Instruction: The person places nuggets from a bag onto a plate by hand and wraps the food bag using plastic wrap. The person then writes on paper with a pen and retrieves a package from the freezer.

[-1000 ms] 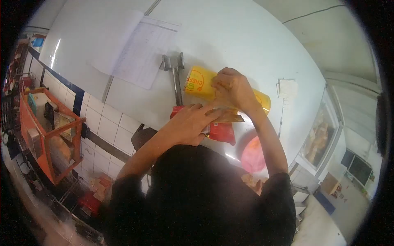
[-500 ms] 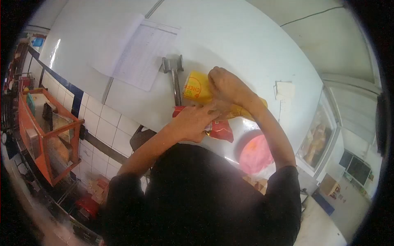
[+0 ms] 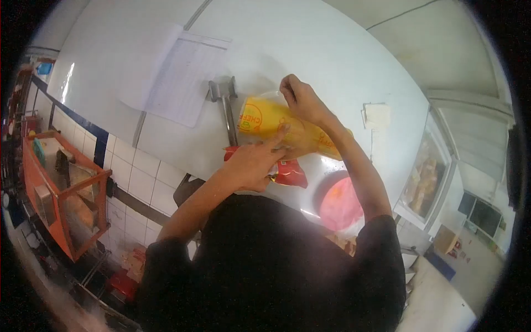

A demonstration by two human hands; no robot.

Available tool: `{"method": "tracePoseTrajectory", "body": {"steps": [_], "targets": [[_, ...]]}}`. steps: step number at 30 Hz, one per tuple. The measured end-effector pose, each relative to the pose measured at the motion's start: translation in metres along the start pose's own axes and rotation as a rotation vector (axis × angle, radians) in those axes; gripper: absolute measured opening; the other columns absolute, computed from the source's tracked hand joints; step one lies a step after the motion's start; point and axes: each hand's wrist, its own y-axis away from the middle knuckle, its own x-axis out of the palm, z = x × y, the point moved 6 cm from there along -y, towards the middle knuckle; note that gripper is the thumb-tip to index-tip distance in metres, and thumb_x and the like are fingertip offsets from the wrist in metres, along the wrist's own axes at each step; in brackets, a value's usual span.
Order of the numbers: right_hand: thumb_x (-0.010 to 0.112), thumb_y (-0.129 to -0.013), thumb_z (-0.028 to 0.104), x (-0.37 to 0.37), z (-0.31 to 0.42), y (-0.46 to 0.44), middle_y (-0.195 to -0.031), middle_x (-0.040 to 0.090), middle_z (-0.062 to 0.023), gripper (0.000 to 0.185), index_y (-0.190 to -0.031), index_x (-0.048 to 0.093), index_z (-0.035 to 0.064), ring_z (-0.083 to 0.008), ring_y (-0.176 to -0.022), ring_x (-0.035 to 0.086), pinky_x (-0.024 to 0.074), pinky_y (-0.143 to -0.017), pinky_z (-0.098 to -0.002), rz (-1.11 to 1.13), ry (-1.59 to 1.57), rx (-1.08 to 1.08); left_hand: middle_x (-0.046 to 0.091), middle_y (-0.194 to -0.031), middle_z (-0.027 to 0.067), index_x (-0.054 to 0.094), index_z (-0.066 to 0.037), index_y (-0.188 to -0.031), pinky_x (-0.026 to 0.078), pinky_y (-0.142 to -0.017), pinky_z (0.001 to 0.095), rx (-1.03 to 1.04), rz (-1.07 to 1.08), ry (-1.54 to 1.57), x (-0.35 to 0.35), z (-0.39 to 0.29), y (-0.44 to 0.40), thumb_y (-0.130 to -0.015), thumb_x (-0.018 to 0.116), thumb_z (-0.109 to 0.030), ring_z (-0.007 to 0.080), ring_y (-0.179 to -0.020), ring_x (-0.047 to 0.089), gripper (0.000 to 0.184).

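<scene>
A yellow plastic packet (image 3: 261, 118) with red printing, including letters like "CHEF", lies across the white table. My left hand (image 3: 255, 166) is open, palm down, its fingers stretched onto the packet's near edge. Under and beside that hand is a red packet (image 3: 291, 173), partly hidden. Over the yellow packet's far edge, my right hand (image 3: 300, 99) is raised with its fingers curled together; whether a bit of clear film is pinched in them I cannot make out. A metal meat mallet (image 3: 225, 102) rests left of the packet, its handle toward me.
Printed paper sheets (image 3: 185, 77) lie at the left of the white table (image 3: 310, 39). A pink bag or bowl (image 3: 341, 205) sits near my right forearm. A small white pad (image 3: 377, 116) lies at the right. An orange-framed case (image 3: 66, 193) stands beyond the table at left.
My right hand has lifted up and away from the yellow packet, uncovering more of its printing. My left hand stays by the packet, its index finger now stretched out. The view has shifted slightly.
</scene>
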Motion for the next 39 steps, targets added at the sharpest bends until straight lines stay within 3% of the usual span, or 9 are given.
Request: {"method": "tracePoseTrajectory", "body": {"steps": [3,7,10,12,18,31,34,37,39], "targets": [[0.06,-0.106,0.01,-0.005,-0.005,0.002,-0.087,0.069,-0.0126,0.015,-0.113,0.06,-0.0028,-0.0205,-0.075,0.062,0.0517,-0.073,-0.034,-0.02,-0.076,-0.025,0.016,-0.174,0.0215,0.058,-0.005,-0.143,0.054,-0.103,0.0533,-0.043,0.051,0.043,-0.001,0.001,-0.003,-0.072,0.079,-0.007,0.0465,-0.12,0.065,0.074],[0.064,-0.105,0.013,-0.009,-0.012,0.01,-0.089,0.07,-0.0095,0.018,-0.115,0.066,-0.0015,-0.0158,-0.077,0.06,0.0514,-0.075,-0.0296,0.044,-0.234,0.122,0.018,-0.173,0.0228,0.059,-0.004,-0.141,0.051,-0.107,0.0519,-0.044,0.033,0.038,-0.002,0.003,-0.001,-0.071,0.079,-0.007,0.0461,-0.125,0.062,0.073],[0.069,-0.102,0.014,-0.022,-0.007,0.022,-0.091,0.071,-0.008,0.019,-0.114,0.069,-0.0009,-0.0158,-0.077,0.063,0.0532,-0.075,-0.0293,0.144,-0.28,0.154,0.016,-0.174,0.0217,0.06,-0.007,-0.142,0.06,-0.088,0.053,0.064,-0.071,0.023,0.001,0.005,-0.001,-0.069,0.076,-0.006,0.0478,-0.101,0.071,0.075],[0.072,-0.099,0.015,-0.026,0.005,0.035,-0.092,0.071,-0.0098,0.02,-0.11,0.07,-0.0015,-0.0176,-0.078,0.067,0.0558,-0.074,-0.032,0.213,0.023,0.035,0.019,-0.173,0.0209,0.061,-0.004,-0.138,0.06,-0.089,0.0525,0.045,-0.064,0.025,0.004,0.006,-0.002,-0.068,0.076,-0.006,0.047,-0.102,0.071,0.071],[0.078,-0.092,0.017,-0.023,0.008,0.05,-0.091,0.07,-0.0148,0.024,-0.105,0.07,-0.0017,-0.026,-0.078,0.069,0.0577,-0.074,-0.0361,0.097,0.237,-0.057,0.024,-0.172,0.0196,0.061,-0.003,-0.135,0.059,-0.092,0.0527,-0.033,0.008,0.009,-0.006,-0.002,0.0,-0.069,0.074,-0.006,0.0452,-0.102,0.071,0.068],[0.075,-0.091,0.015,-0.02,0.011,0.056,-0.096,0.069,-0.0169,0.02,-0.101,0.069,-0.0005,-0.0297,-0.09,0.071,0.0576,-0.081,-0.0394,0.181,0.123,0.055,0.028,-0.17,0.0214,0.062,0.0,-0.12,0.058,-0.088,0.0548,0.0,-0.029,0.029,-0.006,0.002,0.002,-0.068,0.072,-0.006,0.0486,-0.099,0.07,0.054],[0.071,-0.094,0.016,-0.017,0.011,0.056,-0.096,0.069,-0.0177,0.02,-0.103,0.068,-0.0009,-0.0321,-0.091,0.071,0.0575,-0.082,-0.041,0.174,0.236,0.046,0.028,-0.17,0.021,0.062,0.0,-0.122,0.058,-0.09,0.0549,0.066,-0.078,0.036,-0.003,0.004,0.001,-0.069,0.073,-0.007,0.0485,-0.102,0.069,0.055],[0.068,-0.097,0.019,-0.016,0.009,0.048,-0.1,0.07,-0.0183,0.023,-0.108,0.068,-0.0015,-0.031,-0.092,0.071,0.0574,-0.082,-0.0407,0.14,0.266,0.095,0.048,-0.154,0.0238,0.058,-0.004,-0.14,0.052,-0.105,0.0521,0.031,-0.021,0.018,-0.01,-0.002,0.001,-0.073,0.079,-0.012,0.0444,-0.125,0.06,0.07],[0.067,-0.1,0.021,-0.012,0.007,0.032,-0.102,0.072,-0.0174,0.025,-0.112,0.067,-0.0014,-0.0264,-0.092,0.07,0.057,-0.082,-0.0393,0.176,0.057,0.122,0.045,-0.156,0.0239,0.058,-0.004,-0.14,0.048,-0.111,0.0519,-0.142,0.166,0.07,-0.008,-0.001,0.001,-0.073,0.08,-0.013,0.044,-0.131,0.056,0.071]]}}
